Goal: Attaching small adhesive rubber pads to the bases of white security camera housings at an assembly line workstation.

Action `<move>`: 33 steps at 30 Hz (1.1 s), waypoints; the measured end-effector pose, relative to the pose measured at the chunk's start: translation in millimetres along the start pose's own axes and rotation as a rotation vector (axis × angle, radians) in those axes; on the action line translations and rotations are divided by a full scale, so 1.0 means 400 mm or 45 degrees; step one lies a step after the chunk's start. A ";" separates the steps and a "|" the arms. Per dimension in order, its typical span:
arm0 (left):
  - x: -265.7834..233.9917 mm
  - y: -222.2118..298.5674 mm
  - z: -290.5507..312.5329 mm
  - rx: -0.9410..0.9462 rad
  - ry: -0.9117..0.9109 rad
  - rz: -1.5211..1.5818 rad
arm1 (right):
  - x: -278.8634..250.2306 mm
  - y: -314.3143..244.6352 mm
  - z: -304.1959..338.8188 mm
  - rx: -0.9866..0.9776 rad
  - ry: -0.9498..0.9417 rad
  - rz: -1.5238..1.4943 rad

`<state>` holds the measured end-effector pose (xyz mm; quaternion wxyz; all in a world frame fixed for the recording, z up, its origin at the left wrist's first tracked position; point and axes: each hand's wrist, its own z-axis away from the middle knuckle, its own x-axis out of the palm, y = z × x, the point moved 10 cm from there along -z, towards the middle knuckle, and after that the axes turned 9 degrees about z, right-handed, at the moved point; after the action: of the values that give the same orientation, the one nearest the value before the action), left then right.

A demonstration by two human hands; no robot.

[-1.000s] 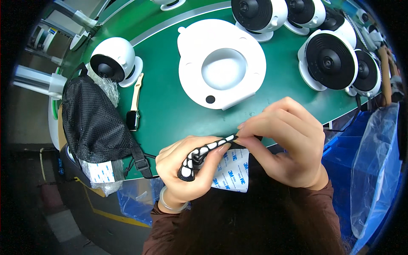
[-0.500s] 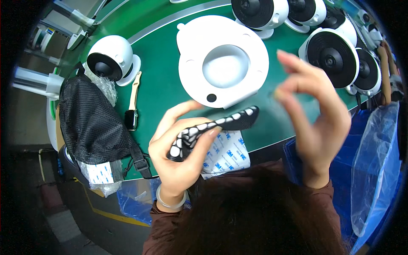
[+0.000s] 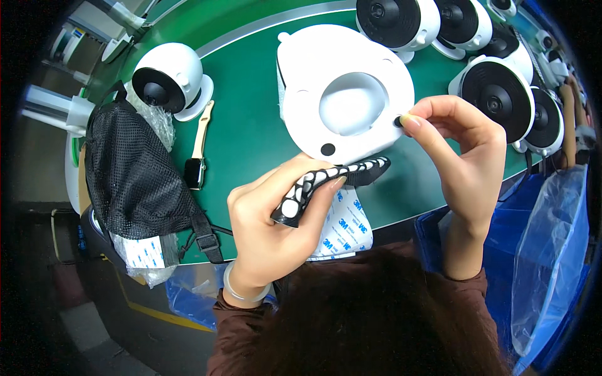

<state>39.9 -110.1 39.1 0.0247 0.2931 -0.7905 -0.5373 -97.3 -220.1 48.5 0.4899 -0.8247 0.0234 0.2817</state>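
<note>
A white rounded plastic housing [image 3: 302, 116] with a round hollow in its middle lies on the green worktable. One black round pad [image 3: 327, 149] sits on its near rim. My left hand [image 3: 266, 225] is closed on a folded black sheet of stick-on pads [image 3: 367, 174], its face marked with white spots, just in front of the housing. Between the thumb and fingertips of my right hand [image 3: 467, 153] is a small black round pad [image 3: 398, 121], held at the right side of the housing's rim.
White backing paper [image 3: 346, 229] with blue print lies at the table's front edge. Several white ball-shaped devices [image 3: 495, 97] with black fronts stand at the right, another [image 3: 172, 69] at the left. A smartwatch [image 3: 195, 172] and a black mesh bag [image 3: 135, 172] lie at the left.
My right hand has moved down and left from the air to the housing's rim, bringing the small pad there. My left hand with the sheet shifted slightly right.
</note>
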 end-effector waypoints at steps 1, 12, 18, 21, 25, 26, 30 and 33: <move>0.002 -0.003 0.001 -0.001 -0.013 0.003 | 0.002 -0.002 0.001 -0.003 -0.002 0.001; 0.002 -0.007 0.002 -0.016 -0.014 0.007 | -0.002 -0.001 0.000 -0.011 0.051 -0.099; 0.000 -0.008 -0.001 -0.004 -0.018 0.003 | 0.001 -0.021 0.005 -0.075 0.113 0.099; -0.002 -0.008 -0.001 -0.025 -0.019 0.002 | 0.006 -0.019 0.004 -0.048 0.108 0.048; 0.002 -0.003 -0.003 -0.114 -0.103 0.098 | -0.014 0.005 0.003 0.006 0.131 0.034; -0.023 0.014 0.014 0.053 0.045 0.071 | -0.037 0.009 0.006 0.010 0.199 0.084; -0.058 -0.001 0.060 -0.159 0.107 0.304 | -0.067 -0.046 0.067 -0.178 0.359 0.232; -0.050 -0.002 0.065 -0.209 0.115 0.349 | -0.013 0.020 0.031 0.082 0.080 -0.135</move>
<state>47.5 -78.9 33.1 0.1573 0.2034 -0.7747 -0.5777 -109.7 -215.4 40.2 0.5293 -0.8171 0.0041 0.2285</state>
